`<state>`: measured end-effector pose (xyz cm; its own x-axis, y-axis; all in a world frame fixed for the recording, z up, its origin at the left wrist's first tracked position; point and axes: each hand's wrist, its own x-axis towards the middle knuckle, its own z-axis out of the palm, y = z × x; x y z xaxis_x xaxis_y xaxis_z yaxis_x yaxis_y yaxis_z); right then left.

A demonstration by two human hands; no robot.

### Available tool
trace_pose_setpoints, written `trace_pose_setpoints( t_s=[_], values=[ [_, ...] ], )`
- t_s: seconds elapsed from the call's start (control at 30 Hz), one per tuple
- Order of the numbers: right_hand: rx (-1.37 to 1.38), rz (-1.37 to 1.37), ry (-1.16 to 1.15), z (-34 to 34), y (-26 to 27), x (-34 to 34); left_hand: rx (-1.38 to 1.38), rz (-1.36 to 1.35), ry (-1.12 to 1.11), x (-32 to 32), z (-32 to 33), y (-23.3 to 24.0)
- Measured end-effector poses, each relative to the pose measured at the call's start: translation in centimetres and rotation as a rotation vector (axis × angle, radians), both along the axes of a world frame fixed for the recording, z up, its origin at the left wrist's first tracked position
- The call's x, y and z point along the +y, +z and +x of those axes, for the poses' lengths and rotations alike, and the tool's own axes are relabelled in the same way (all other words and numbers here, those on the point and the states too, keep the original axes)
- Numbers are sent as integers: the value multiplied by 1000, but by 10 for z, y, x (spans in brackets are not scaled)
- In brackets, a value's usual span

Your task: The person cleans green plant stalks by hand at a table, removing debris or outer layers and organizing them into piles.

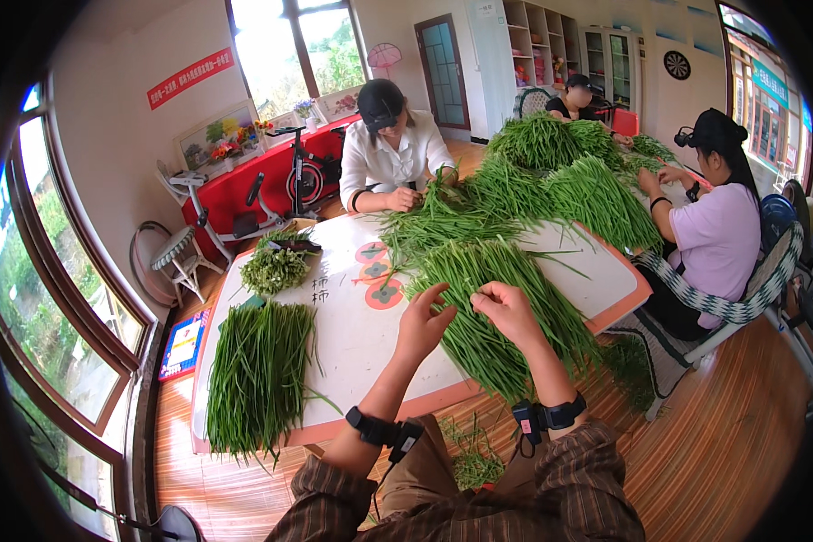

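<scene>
Both of my hands are raised over a large heap of long green stalks, likely garlic chives [508,325], at the near edge of the table. My left hand [428,318] has its fingers bent and apart, with nothing visible between them. Just to its right, my right hand [505,308] has thumb and index finger close together near the stalk tips; whether it pinches something is too small to tell. A neat pile of green stalks [261,376] lies at the table's left, and behind it is a bunch of cut pale flower buds [274,267] with a dark object on top.
The white table [372,366] has an orange border. Across it a person in white [396,156] handles more stalks [447,217]; a person in pink [711,230] sits right, another at the far end. Trimmings [474,454] lie on the floor between my legs.
</scene>
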<state>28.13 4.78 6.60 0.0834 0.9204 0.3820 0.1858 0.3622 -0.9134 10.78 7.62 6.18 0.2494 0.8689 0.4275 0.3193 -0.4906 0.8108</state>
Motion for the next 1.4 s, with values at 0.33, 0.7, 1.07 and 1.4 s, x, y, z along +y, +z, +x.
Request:
trace_pose_setpoints(
  t_s=[0.33, 0.7, 1.07, 1.4],
  values=[
    [-14, -38, 19, 54, 23, 13, 364, 92, -207, 65, 34, -3],
    [3, -315, 8, 102, 7, 31, 728, -354, -496, 104, 15, 43],
    [-34, -422, 38, 69, 68, 35, 286, -549, -307, 79, 14, 81],
    [142, -390, 299, 47, 113, 18, -690, -940, -156, 18, 55, 135]
  ],
)
